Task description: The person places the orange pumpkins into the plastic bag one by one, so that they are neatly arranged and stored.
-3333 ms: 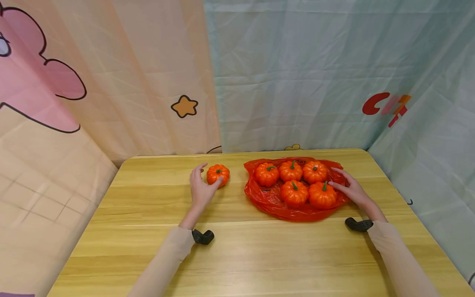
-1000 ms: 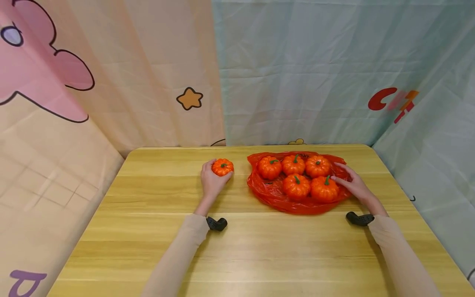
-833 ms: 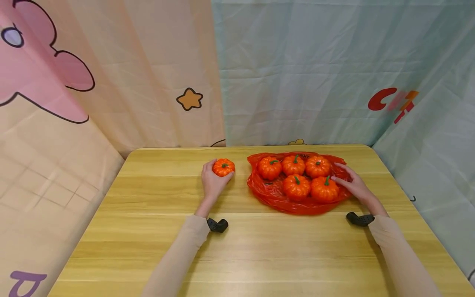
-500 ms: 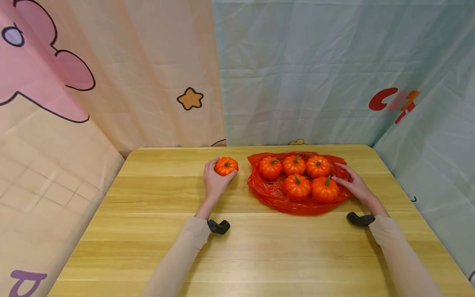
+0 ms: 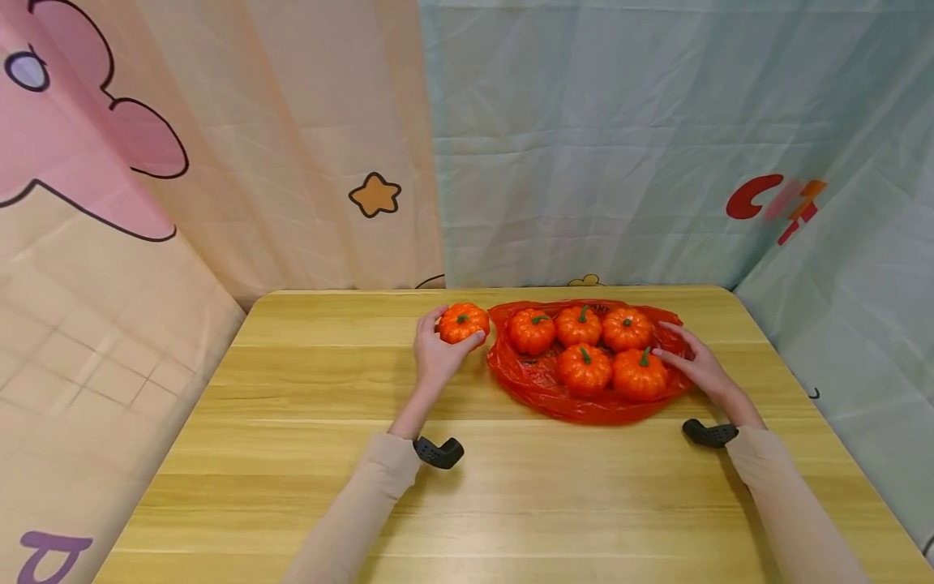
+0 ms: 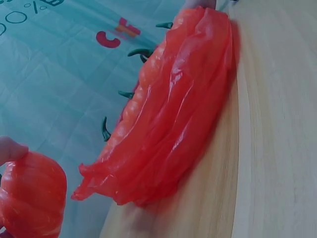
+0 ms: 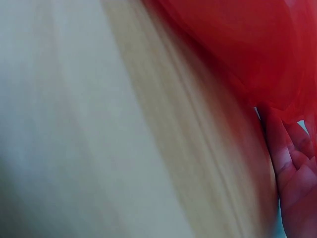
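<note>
My left hand (image 5: 435, 354) grips a small orange pumpkin (image 5: 463, 322) and holds it just left of a red plastic bag (image 5: 543, 377); the same pumpkin (image 6: 30, 201) fills the lower left of the left wrist view, beside the bag (image 6: 173, 114). Several more orange pumpkins (image 5: 584, 367) with green stems sit on the bag. Straight fingers of my right hand (image 5: 693, 365) rest on the bag's right edge, next to a front pumpkin (image 5: 638, 372). The right wrist view is a blur of red plastic (image 7: 237, 44) with my fingers (image 7: 292, 163) against it.
The wooden table (image 5: 511, 495) has a rounded far right corner. Printed curtains hang close behind it and along both sides. A black wrist mount (image 5: 438, 452) and another (image 5: 706, 432) sit under my sleeves.
My left hand has closed round the lone pumpkin and carried it right, up to the bag's left edge. The right hand has stayed on the bag.
</note>
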`<state>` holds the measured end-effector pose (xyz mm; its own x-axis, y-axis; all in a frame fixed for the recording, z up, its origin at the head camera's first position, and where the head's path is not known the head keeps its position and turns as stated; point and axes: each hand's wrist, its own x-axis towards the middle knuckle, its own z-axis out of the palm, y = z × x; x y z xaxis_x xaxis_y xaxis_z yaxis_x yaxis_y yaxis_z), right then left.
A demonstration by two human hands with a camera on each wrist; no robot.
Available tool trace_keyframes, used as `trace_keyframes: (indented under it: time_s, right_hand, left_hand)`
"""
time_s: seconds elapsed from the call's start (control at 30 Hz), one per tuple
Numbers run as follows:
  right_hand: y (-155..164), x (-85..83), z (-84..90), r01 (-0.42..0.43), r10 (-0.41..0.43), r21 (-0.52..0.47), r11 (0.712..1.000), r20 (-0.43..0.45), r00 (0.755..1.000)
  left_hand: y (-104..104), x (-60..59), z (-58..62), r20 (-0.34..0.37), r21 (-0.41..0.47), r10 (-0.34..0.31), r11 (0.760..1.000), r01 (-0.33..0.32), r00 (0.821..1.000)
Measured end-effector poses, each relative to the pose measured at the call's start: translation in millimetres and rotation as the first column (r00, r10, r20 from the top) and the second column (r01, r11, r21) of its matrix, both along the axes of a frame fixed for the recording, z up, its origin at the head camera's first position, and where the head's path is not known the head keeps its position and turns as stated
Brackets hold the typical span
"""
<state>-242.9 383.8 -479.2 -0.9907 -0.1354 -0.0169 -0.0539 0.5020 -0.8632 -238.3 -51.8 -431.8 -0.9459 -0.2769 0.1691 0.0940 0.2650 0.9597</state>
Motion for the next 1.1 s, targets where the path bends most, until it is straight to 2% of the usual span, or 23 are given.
trace_keyframes:
  time_s: [0.33,0.57,0.83,1.1]
  right_hand:
    - [1,1.4,-0.8,-0.005,0.005,-0.015,1.0,-0.007,1.0]
    - [0,-0.2,-1.2,0.003,-0.003,-0.011,1.0,-0.013,1.0]
    - [-2,-1.4,-3.2,0.004,-0.004,-0.016,1.0,-0.01,1.0]
    - [0,-1.5,-3.9,0.009,-0.009,-0.012,1.0,-0.026,1.0]
  left_hand:
    - [25,9.4,19.5,-0.069,-0.008,-0.107,0.994,0.107,0.992]
    - [47,12.5,24.3,-0.092,-0.048,-0.19,0.981,0.186,0.978]
    - [69,16.9,17.1,-0.038,-0.115,-0.26,0.96,0.254,0.965]
    - [80,18.5,5.7,-0.015,-0.173,-0.287,0.944,0.28,0.958]
